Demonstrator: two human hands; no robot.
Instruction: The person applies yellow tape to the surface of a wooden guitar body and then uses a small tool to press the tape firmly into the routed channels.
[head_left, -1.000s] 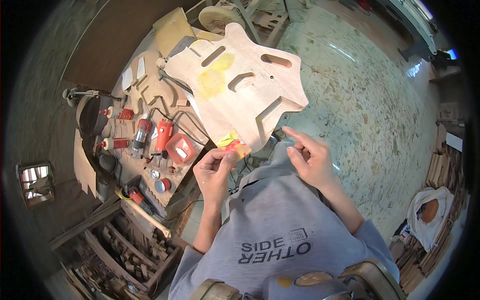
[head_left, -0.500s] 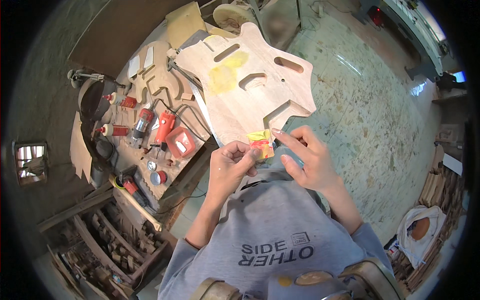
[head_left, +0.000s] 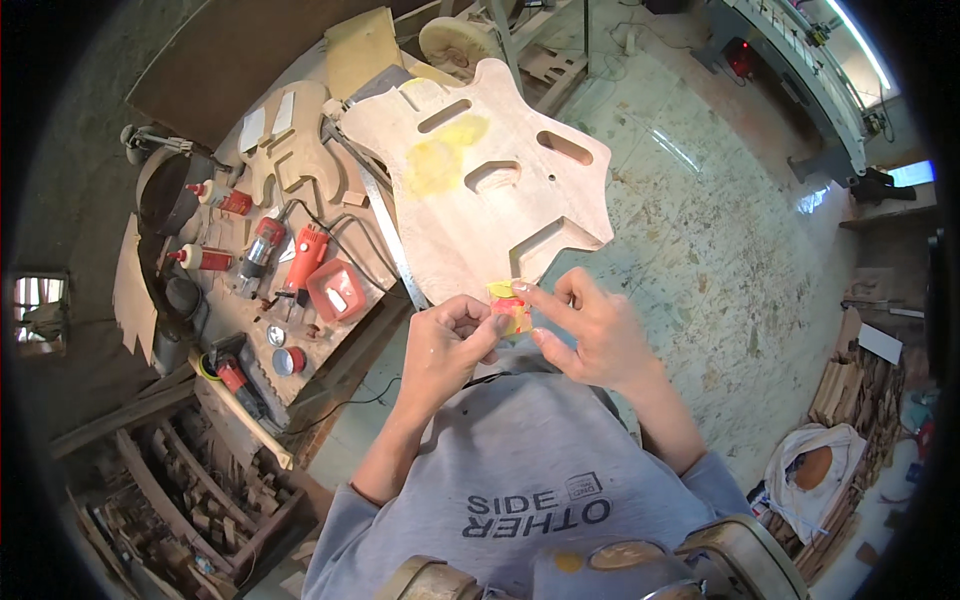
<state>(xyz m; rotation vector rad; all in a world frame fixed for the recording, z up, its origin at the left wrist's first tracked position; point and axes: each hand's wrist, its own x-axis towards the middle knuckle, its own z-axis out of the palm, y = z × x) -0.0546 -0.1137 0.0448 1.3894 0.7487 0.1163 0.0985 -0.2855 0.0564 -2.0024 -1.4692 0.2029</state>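
Observation:
Between the thumb and fingers of my left hand [head_left: 447, 341] is a small red-and-yellow card [head_left: 514, 316], with a smear of yellow paste [head_left: 500, 288] along its far edge. My right hand [head_left: 592, 336] is on the other side of the card, thumb and index finger spread apart. Its index fingertip reaches the pasty edge and appears to touch it. Just beyond both hands lies a large pale wooden electric guitar body [head_left: 440, 240] with routed cavities and slots. Yellow patches [head_left: 440, 160] mark its upper left face.
Left on the workbench [head_left: 315, 370] are a second guitar body [head_left: 290, 150], red-capped glue bottles [head_left: 205, 258], red power tools [head_left: 308, 250], a red tray [head_left: 338, 290] and a small round tin [head_left: 289, 361]. A clamp [head_left: 392, 225] runs beside the large body. Wood scraps [head_left: 190, 490] fill a bin at lower left.
My right index finger has come in onto the card's pasty edge. The whole view has shifted slightly, moving the bench and guitar body left in the picture. My left hand keeps its hold.

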